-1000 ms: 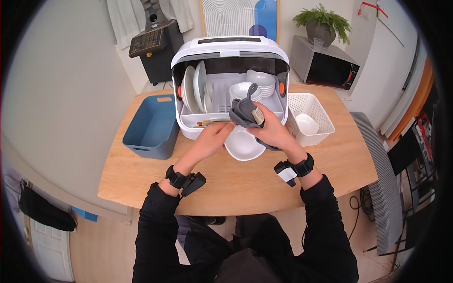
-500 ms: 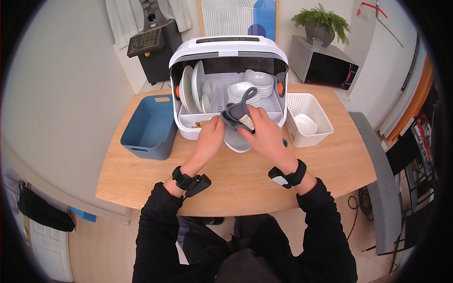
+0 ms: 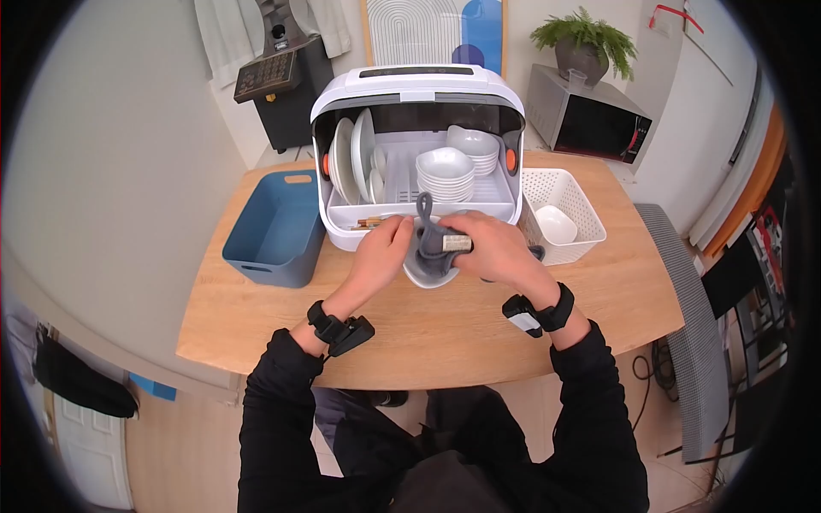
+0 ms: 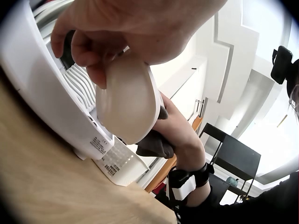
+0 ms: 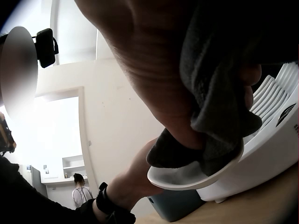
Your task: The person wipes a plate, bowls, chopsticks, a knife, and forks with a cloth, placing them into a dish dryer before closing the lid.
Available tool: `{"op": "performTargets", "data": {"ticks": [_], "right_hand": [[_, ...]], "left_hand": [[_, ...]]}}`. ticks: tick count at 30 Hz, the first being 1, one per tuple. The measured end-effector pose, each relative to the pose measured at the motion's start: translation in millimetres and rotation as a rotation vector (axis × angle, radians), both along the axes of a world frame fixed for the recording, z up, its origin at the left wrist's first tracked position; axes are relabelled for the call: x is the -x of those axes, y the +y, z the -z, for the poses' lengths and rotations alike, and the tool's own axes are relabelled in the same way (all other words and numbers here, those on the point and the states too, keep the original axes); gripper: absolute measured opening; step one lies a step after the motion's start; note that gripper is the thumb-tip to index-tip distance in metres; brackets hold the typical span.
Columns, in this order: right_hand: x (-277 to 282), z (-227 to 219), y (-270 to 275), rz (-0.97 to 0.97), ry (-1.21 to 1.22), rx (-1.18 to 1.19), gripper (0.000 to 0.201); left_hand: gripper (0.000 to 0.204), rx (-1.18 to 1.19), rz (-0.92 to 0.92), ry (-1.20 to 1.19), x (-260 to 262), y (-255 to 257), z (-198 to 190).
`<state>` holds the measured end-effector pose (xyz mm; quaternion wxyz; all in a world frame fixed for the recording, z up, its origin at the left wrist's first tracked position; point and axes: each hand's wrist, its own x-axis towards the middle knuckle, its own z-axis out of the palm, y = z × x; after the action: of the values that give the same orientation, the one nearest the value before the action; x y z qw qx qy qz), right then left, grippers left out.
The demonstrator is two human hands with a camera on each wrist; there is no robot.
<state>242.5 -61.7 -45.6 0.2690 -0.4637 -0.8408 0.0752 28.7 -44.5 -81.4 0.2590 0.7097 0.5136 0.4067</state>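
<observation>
A white bowl (image 4: 126, 100) is held over the table just in front of a white dish cabinet (image 3: 339, 235). My left hand (image 3: 382, 254) grips the bowl at its rim, the fingers curling round its underside in the left wrist view. In my right hand (image 3: 498, 248) is a bunched grey cloth (image 3: 433, 262) with a pale label and a hanging loop. The cloth lies against the inside of the bowl and covers much of it. Part of the bowl (image 5: 180, 178) shows below the cloth in the right wrist view.
Inside the cabinet stand upright plates (image 3: 363, 162) and stacked bowls (image 3: 445, 179), with wooden-handled utensils (image 3: 368, 223) in its front tray. A blue bin (image 3: 286, 274) is at the left. On the right, a perforated white basket (image 3: 588, 242) contains another bowl (image 3: 558, 226).
The cloth has shifted about over the bowl and now sits down inside it, its loop pointing up. My right hand moved left, then back right; my left hand keeps hold of the bowl.
</observation>
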Motion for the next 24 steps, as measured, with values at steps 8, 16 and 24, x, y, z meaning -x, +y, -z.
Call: {"op": "performTargets", "data": {"ticks": [8,16,24], "right_hand": [[-23.3,-18.1,12.9,0.302,0.237,-0.092,0.052],[-57.3,11.4,32.3,0.238,-0.042,-0.059,0.056],[-58.6,22.5,27.0,0.171,-0.067,0.01,0.058]], "left_hand": [[0.039,-0.064,-0.084,-0.094,6.8,11.4,15.9],[0.038,0.005,-0.057,-0.129,5.7,70.0,-37.4],[0.036,-0.025,-0.017,-0.055,-27.3,151.2,-54.0]]}}
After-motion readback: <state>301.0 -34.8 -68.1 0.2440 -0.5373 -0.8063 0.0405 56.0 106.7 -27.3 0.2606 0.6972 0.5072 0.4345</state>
